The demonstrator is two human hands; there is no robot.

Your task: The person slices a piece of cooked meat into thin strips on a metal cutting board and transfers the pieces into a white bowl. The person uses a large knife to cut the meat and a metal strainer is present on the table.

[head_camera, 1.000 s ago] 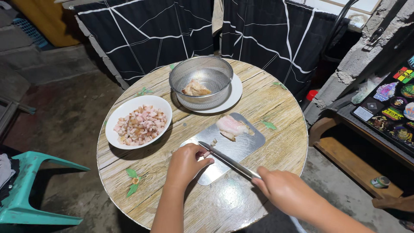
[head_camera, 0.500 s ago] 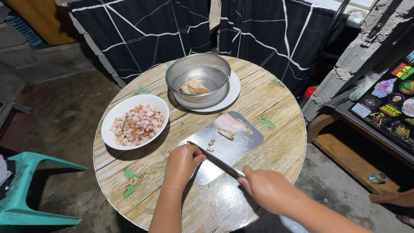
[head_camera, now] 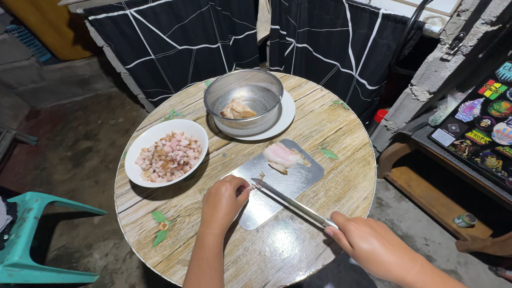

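White oval bowl of diced pink meat (head_camera: 166, 153) is sitting near the left edge of the round wood-grain table (head_camera: 341, 125), unmoved. Left hand (head_camera: 223, 202) is curling fingertips onto small meat bits at the near-left corner of the shiny metal cutting board (head_camera: 277, 181), same pinch as half a second back. Long steel knife (head_camera: 290, 202) is now pulling back rightward, tip lifting off the bits, so one slice looks finished. Right hand (head_camera: 373, 245) is gripping its handle, fist closed, drifting toward the near-right edge. Uncut pale pork slab (head_camera: 282, 156) is waiting at the board's far end; metal mesh colander (head_camera: 244, 101) is sitting behind.
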